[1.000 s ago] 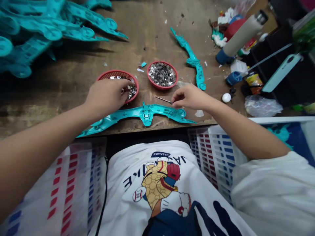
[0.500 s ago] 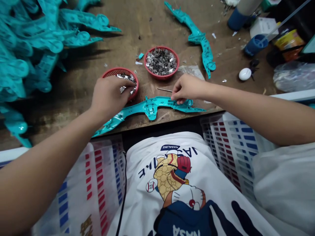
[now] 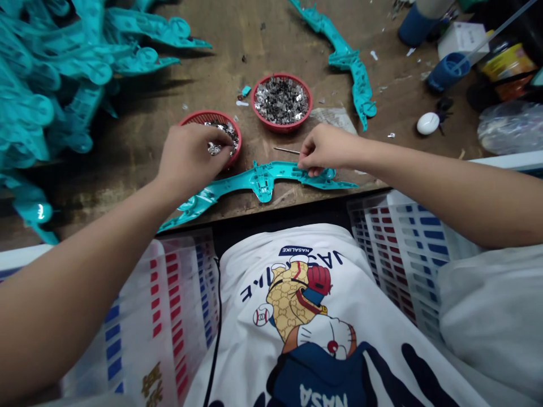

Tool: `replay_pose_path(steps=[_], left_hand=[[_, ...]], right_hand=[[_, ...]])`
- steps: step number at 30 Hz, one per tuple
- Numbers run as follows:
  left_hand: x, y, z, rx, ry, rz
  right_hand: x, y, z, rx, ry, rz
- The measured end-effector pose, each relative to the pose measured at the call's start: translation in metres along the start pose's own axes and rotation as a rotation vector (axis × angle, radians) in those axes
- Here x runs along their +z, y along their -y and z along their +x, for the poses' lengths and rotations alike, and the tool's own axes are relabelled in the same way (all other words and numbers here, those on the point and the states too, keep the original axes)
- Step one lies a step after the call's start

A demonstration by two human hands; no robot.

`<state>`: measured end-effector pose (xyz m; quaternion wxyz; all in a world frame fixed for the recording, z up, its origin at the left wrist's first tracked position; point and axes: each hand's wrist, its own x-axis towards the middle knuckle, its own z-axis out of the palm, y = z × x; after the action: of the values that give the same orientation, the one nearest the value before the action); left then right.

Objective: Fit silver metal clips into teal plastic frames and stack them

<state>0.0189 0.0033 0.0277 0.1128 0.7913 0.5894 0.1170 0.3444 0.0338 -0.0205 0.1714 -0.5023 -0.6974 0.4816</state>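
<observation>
My left hand [image 3: 186, 150] reaches over the near edge of the small red basket [image 3: 236, 121], thumb and forefinger drawn together among shiny small metal pieces [image 3: 215, 148]. Whatever lies between those fingertips is too small to make out. In my right hand [image 3: 324, 148] is a thin pointed metal rod [image 3: 285, 150], its tip pointing left. The right fingertips rest at the right arm of a bow-shaped turquoise plastic part [image 3: 261, 182], which lies along the table's front edge. My left hand and wrist hide some of that part's left side.
A second red basket [image 3: 282, 129] of metal pieces stands behind. Turquoise parts pile up at the left [image 3: 80, 62], and one more [image 3: 345, 56] lies at the back right. Blue cup [image 3: 447, 72] and white egg-shaped object [image 3: 427, 123] are farther right. Plastic crates [image 3: 169, 305] flank my lap.
The camera view has shifted slightly, so the table things sit a little higher and to the right. Both hands keep nearly the same places and grips.
</observation>
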Motion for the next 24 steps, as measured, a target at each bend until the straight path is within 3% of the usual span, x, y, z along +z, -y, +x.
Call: replay_pose_path(steps=[7,10,15,20,24], left_hand=[[-0.006,0.004,0.005,-0.240,0.186,0.298],[-0.010,0.005,0.006,-0.248,0.233,0.344],[-0.010,0.010,0.011,-0.259,0.205,0.395],[-0.006,0.018,0.014,-0.127,0.302,0.477],[-0.007,0.019,0.015,-0.166,0.312,0.483]], right_hand=[[-0.004,0.002,0.001,0.053,0.113,-0.022],[-0.004,0.003,0.001,0.070,0.107,-0.021],[0.003,-0.006,0.005,0.011,-0.058,0.016],[0.003,-0.011,0.007,-0.041,0.009,0.018],[0.003,-0.011,0.006,0.007,-0.016,0.035]])
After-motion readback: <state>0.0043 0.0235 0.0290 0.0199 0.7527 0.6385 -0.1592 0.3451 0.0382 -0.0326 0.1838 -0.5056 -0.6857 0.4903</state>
